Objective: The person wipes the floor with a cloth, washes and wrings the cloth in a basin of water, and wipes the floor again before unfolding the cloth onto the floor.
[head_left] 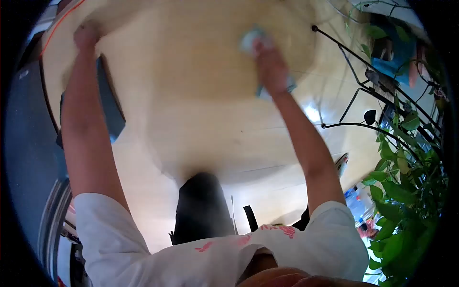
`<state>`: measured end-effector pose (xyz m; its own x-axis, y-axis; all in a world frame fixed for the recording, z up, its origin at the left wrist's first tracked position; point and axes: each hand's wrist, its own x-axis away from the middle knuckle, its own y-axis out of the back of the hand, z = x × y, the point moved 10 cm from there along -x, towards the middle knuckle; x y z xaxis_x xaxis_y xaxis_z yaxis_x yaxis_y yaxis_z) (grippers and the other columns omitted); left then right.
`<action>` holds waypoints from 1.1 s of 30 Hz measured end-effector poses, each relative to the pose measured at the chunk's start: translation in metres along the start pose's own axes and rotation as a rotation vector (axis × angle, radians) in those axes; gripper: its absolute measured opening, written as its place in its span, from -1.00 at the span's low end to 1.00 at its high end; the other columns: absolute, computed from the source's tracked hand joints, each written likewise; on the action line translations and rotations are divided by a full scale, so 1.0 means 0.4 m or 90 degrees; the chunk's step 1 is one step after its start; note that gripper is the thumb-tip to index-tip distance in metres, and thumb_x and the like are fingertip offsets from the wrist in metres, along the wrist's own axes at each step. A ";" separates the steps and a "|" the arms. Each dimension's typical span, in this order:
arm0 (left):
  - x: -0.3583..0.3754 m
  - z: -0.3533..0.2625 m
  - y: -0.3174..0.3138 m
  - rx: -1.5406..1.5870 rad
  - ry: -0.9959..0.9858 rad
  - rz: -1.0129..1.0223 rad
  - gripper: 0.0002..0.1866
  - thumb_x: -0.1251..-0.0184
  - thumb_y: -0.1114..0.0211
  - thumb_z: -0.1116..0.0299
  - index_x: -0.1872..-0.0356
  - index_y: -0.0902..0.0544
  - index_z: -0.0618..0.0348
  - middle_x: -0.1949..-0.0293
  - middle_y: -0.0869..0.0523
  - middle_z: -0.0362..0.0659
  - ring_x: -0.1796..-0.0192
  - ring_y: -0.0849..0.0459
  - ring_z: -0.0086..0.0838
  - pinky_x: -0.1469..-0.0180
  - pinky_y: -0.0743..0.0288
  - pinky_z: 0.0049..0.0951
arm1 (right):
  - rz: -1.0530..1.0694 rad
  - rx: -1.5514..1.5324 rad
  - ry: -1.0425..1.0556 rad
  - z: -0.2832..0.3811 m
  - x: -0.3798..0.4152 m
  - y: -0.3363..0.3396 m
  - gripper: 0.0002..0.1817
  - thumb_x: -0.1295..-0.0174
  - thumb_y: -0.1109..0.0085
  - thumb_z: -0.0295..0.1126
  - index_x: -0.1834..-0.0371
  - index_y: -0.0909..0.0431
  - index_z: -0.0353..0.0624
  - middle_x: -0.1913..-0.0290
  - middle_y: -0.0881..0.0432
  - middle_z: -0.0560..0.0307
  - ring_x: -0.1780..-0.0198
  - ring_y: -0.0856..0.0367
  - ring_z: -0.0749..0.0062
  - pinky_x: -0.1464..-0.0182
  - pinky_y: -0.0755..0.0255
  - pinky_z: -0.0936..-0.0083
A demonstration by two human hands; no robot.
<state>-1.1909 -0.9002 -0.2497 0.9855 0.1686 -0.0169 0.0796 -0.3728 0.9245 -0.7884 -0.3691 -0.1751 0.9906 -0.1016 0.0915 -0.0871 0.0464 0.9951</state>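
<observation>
My right hand (272,69) is on the light wooden floor (191,86), its fingers closed on a pale cloth (249,40) with blue-green edges. Part of the cloth sticks out in front of the fingers and another bit shows beside the wrist. Motion smears this hand and the cloth. Far to the left, my left arm stretches forward and my left hand (87,36) rests at the floor near a thin orange cord (60,24). Its fingers are blurred, so their shape does not show. A dark blue-grey flat object (110,103) lies partly hidden under the left forearm.
Along the left stands a large dark grey appliance or cabinet (28,115). On the right a black metal stand (354,55) reaches over the floor, with a leafy green plant (397,191) around it. My dark-clothed knee (201,205) is on the floor below.
</observation>
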 end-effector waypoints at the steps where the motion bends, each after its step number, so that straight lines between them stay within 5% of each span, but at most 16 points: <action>1: 0.057 -0.063 0.004 -0.049 -0.017 -0.009 -0.37 -0.25 -0.07 -0.14 0.02 -0.69 0.26 0.10 -0.71 0.13 -0.04 -0.64 0.02 -0.27 -0.37 -0.11 | 0.136 -0.088 0.007 0.081 0.039 -0.003 -0.57 -0.31 -0.03 -0.46 -0.25 -0.55 0.08 -0.22 -0.58 0.04 -0.26 -0.51 0.09 -0.27 -0.46 0.31; 5: 0.358 -0.416 0.008 -0.310 -0.246 -0.114 -0.51 -0.28 -0.12 -0.02 0.07 -0.69 0.21 -0.02 -0.67 0.03 -0.19 -0.53 -0.04 -0.21 -0.36 0.06 | 0.011 -0.409 0.036 0.130 0.152 0.018 -0.56 -0.30 0.02 -0.53 -0.25 -0.53 -0.08 -0.20 -0.60 0.03 -0.28 -0.51 0.13 -0.31 -0.43 0.31; 6: 0.410 -0.506 0.029 -0.203 -0.349 -0.158 -0.58 -0.30 -0.16 0.07 0.05 -0.67 0.18 -0.05 -0.66 0.04 -0.21 -0.51 0.00 -0.23 -0.37 0.00 | 0.004 -0.396 0.006 0.120 0.153 0.029 -0.56 -0.30 0.03 -0.54 -0.26 -0.53 -0.12 -0.20 -0.60 0.02 -0.29 -0.51 0.15 -0.33 -0.41 0.32; 8: 0.490 -0.640 0.048 -0.022 -0.510 -0.167 -0.66 -0.35 -0.20 0.21 -0.04 -0.64 0.15 -0.12 -0.63 0.04 -0.26 -0.48 0.02 -0.29 -0.32 -0.07 | -0.261 -0.489 -0.019 -0.016 0.147 0.098 -0.54 -0.28 0.09 -0.59 -0.25 -0.52 -0.22 -0.26 -0.57 -0.02 -0.32 -0.48 0.18 -0.37 -0.33 0.34; 9: 0.512 -0.706 0.038 0.056 -0.569 -0.135 -0.65 -0.38 -0.20 0.26 -0.11 -0.62 0.14 -0.16 -0.62 0.03 -0.29 -0.46 -0.01 -0.34 -0.26 -0.09 | -0.268 -0.486 -0.141 -0.087 0.122 0.130 -0.53 -0.26 0.15 -0.59 -0.23 -0.52 -0.28 -0.30 -0.53 -0.06 -0.35 -0.45 0.17 -0.42 -0.26 0.35; 11: 0.503 -0.809 -0.046 0.117 -0.482 0.006 -0.41 -0.30 -0.25 0.15 -0.28 -0.41 0.24 -0.29 -0.45 0.05 -0.34 -0.36 -0.05 -0.41 -0.17 -0.08 | -0.375 -0.447 -0.246 -0.203 0.066 0.181 -0.50 -0.26 0.21 -0.57 -0.27 -0.48 -0.30 -0.32 -0.50 -0.11 -0.37 -0.43 0.12 -0.42 -0.24 0.34; 13: 0.556 -0.946 -0.040 0.184 -0.551 0.016 -0.36 -0.20 -0.32 0.34 -0.31 -0.36 0.30 -0.27 -0.43 0.11 -0.29 -0.37 0.02 -0.40 -0.21 -0.09 | -0.433 -0.443 -0.275 -0.264 -0.015 0.207 -0.50 -0.26 0.17 -0.52 -0.28 -0.45 -0.34 -0.31 -0.50 -0.17 -0.34 -0.45 0.06 -0.39 -0.26 0.32; 16: 0.555 -1.039 -0.052 0.184 -0.413 0.067 -0.33 -0.21 -0.29 0.36 -0.35 -0.31 0.31 -0.33 -0.36 0.13 -0.36 -0.32 0.01 -0.42 -0.19 -0.09 | -0.487 -0.454 -0.348 -0.322 -0.130 0.192 -0.50 -0.25 0.14 -0.47 -0.26 -0.45 -0.38 -0.28 -0.51 -0.22 -0.32 -0.46 0.00 -0.38 -0.27 0.28; 18: 0.536 -1.117 -0.056 0.212 -0.505 0.013 -0.32 -0.25 -0.24 0.31 -0.38 -0.27 0.31 -0.41 -0.28 0.12 -0.42 -0.26 -0.01 -0.45 -0.15 -0.08 | -0.534 -0.381 -0.377 -0.357 -0.185 0.177 -0.51 -0.24 0.11 -0.43 -0.22 -0.47 -0.42 -0.24 -0.53 -0.28 -0.30 -0.47 -0.06 -0.36 -0.30 0.25; 21: 0.505 -1.186 -0.107 0.096 -0.526 0.073 -0.30 -0.31 -0.14 0.23 -0.44 -0.21 0.28 -0.51 -0.14 0.07 -0.51 -0.14 -0.05 -0.50 -0.05 -0.08 | -0.357 -0.112 -0.379 -0.415 -0.295 0.169 -0.56 -0.24 -0.06 -0.31 0.00 -0.53 -0.54 -0.23 -0.48 -0.40 -0.35 -0.35 -0.18 -0.41 -0.20 0.17; 22: 0.505 -1.197 -0.142 0.029 -0.517 0.120 -0.30 -0.33 -0.11 0.20 -0.46 -0.19 0.26 -0.54 -0.09 0.06 -0.54 -0.09 -0.06 -0.52 -0.01 -0.08 | -0.319 -0.122 -0.422 -0.485 -0.322 0.143 -0.49 -0.16 -0.20 -0.11 0.22 -0.61 -0.52 -0.07 -0.61 -0.35 -0.22 -0.52 -0.12 -0.26 -0.39 0.18; 25: 0.503 -1.216 -0.152 -0.005 -0.572 0.064 -0.29 -0.35 -0.03 0.14 -0.48 -0.17 0.21 -0.57 -0.03 0.00 -0.56 -0.07 -0.12 -0.54 0.06 -0.10 | -0.060 0.038 -0.455 -0.587 -0.368 0.142 -0.42 -0.11 -0.30 0.06 0.30 -0.67 -0.41 0.10 -0.70 -0.26 0.00 -0.68 -0.04 -0.06 -0.55 0.20; 28: 0.491 -1.231 -0.183 -0.058 -0.554 0.181 -0.31 -0.35 -0.02 0.15 -0.49 -0.19 0.15 -0.57 -0.05 -0.02 -0.58 -0.04 -0.20 -0.56 0.11 -0.13 | -0.013 0.184 -0.508 -0.816 -0.324 0.096 -0.41 -0.10 -0.29 0.09 0.21 -0.65 -0.34 0.08 -0.68 -0.18 0.04 -0.67 -0.01 -0.03 -0.55 0.22; 33: 0.492 -1.208 -0.201 -0.046 -0.548 0.164 -0.32 -0.35 -0.02 0.11 -0.48 -0.22 0.11 -0.54 -0.15 -0.04 -0.58 -0.05 -0.25 -0.56 0.14 -0.15 | 0.136 0.234 -0.597 -0.952 -0.228 0.008 -0.48 -0.16 -0.19 -0.02 0.03 -0.57 -0.28 -0.07 -0.59 -0.15 -0.10 -0.57 0.00 -0.14 -0.47 0.20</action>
<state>-1.0758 -0.3962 -0.1435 0.7452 -0.6643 -0.0584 -0.1404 -0.2420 0.9601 -0.8390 0.0187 -0.1942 0.4841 -0.8689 0.1035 -0.4355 -0.1367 0.8898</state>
